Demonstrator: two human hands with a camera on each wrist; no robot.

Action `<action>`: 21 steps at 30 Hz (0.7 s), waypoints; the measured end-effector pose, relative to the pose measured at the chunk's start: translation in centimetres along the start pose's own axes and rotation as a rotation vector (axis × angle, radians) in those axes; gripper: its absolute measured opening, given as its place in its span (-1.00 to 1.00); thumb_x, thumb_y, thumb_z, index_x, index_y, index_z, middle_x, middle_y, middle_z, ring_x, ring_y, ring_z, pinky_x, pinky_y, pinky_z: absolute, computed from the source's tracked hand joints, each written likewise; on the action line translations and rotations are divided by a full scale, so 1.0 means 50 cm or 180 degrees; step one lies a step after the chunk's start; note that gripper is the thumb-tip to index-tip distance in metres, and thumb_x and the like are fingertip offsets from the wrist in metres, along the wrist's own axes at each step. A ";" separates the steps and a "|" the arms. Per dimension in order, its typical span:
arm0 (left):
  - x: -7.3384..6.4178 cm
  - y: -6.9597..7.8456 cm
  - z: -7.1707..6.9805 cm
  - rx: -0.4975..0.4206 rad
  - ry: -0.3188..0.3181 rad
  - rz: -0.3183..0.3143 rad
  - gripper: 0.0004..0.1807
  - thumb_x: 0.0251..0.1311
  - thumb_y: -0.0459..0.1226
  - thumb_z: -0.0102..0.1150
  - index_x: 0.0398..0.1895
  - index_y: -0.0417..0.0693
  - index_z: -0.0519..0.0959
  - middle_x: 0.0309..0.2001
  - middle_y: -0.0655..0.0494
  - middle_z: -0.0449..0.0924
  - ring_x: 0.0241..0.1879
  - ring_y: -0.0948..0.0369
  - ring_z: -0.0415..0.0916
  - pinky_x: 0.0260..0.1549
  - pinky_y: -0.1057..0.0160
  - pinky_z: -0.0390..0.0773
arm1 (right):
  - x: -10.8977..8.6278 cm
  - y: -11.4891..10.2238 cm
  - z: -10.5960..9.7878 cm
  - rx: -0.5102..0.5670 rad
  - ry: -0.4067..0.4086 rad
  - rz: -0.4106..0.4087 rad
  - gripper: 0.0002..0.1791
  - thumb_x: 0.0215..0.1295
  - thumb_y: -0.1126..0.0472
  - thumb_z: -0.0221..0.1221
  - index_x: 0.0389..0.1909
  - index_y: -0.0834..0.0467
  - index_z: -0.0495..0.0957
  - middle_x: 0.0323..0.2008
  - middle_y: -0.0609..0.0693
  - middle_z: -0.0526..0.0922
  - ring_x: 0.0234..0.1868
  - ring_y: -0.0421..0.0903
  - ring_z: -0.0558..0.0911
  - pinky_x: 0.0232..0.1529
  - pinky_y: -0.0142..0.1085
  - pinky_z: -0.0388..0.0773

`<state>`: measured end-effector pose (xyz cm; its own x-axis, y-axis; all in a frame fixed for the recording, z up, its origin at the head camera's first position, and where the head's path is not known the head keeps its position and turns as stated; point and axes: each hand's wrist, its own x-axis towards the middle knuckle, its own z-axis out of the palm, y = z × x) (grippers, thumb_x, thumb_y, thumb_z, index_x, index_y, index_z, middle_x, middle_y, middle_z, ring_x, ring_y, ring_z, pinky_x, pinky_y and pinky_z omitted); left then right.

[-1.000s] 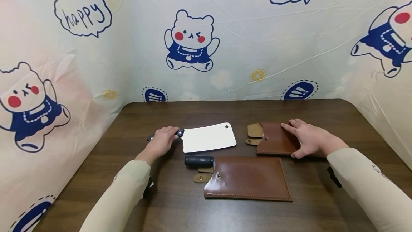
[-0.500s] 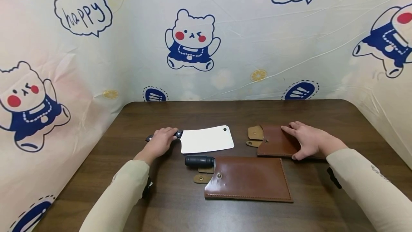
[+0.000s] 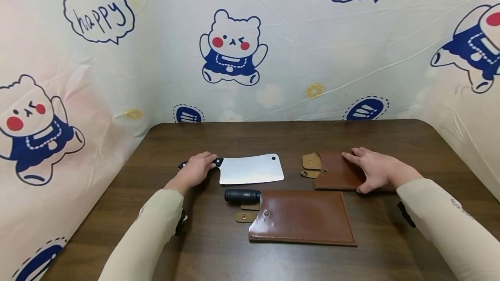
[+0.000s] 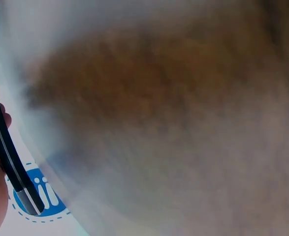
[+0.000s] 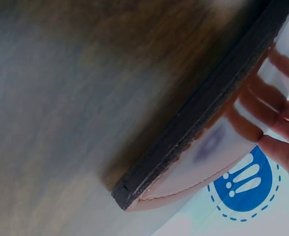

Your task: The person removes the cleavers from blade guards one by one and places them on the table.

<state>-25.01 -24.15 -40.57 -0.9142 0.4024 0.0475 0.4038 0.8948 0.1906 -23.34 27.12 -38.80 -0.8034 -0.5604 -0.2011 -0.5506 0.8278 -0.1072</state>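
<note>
My left hand [image 3: 196, 170] grips the black handle [image 4: 7, 142] of a cleaver at the left of the table. The cleaver's broad, shiny blade [image 3: 251, 169] points right and has a small hole near its far corner. At the right, my right hand [image 3: 375, 169] rests on a brown leather knife sheath [image 3: 332, 170], fingers spread on top and thumb by its near edge. In the right wrist view, fingertips touch the sheath's glossy face [image 5: 208, 152]. Two tan straps hang from the sheath's left end, which faces the blade.
Nearer the front lies a second, larger brown leather sheath [image 3: 304, 218], with a black knife handle [image 3: 242, 196] sticking out of its left end. A patterned cloth [image 3: 293, 47] hangs behind and beside the dark wooden table [image 3: 218, 255].
The cleaver has shifted a little left and its blade's tip has dropped slightly. Its face now looks greyer than the earlier bright white. My right hand stays on the sheath.
</note>
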 end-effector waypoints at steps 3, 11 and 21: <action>0.006 0.001 0.000 0.0038 0.0036 0.0026 -0.67 0.31 -0.31 0.00 0.10 -0.23 0.47 0.01 -0.16 0.50 0.03 -0.07 0.45 0.08 -0.15 0.32 | 0.000 0.001 0.001 0.0066 -0.0066 0.0021 0.07 -0.19 -0.11 0.35 0.33 0.31 0.15 0.25 0.52 0.15 0.23 0.49 0.17 0.08 0.22 0.31; 0.010 -0.001 0.008 -0.0026 -0.0087 -0.0027 -0.64 0.31 -0.30 -0.01 0.14 -0.23 0.44 0.04 -0.16 0.49 0.06 -0.06 0.44 0.10 -0.10 0.34 | 0.000 0.000 0.002 0.0206 -0.0168 0.0079 0.06 -0.19 -0.04 0.34 0.34 0.32 0.11 0.27 0.53 0.08 0.27 0.46 0.12 0.10 0.22 0.28; 0.008 -0.002 0.011 -0.0096 -0.0118 -0.0119 -0.62 0.32 -0.30 -0.02 0.17 -0.23 0.42 0.08 -0.17 0.47 0.10 -0.09 0.41 0.10 -0.08 0.36 | 0.000 -0.001 0.013 0.0378 -0.0152 0.0082 0.03 -0.17 0.04 0.28 0.35 0.35 0.06 0.29 0.55 0.01 0.30 0.45 0.04 0.13 0.23 0.23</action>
<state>-25.41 -23.97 -41.09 -0.9265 0.3763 0.0035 0.3677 0.9032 0.2212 -23.15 27.09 -39.43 -0.8037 -0.5394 -0.2512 -0.4970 0.8407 -0.2152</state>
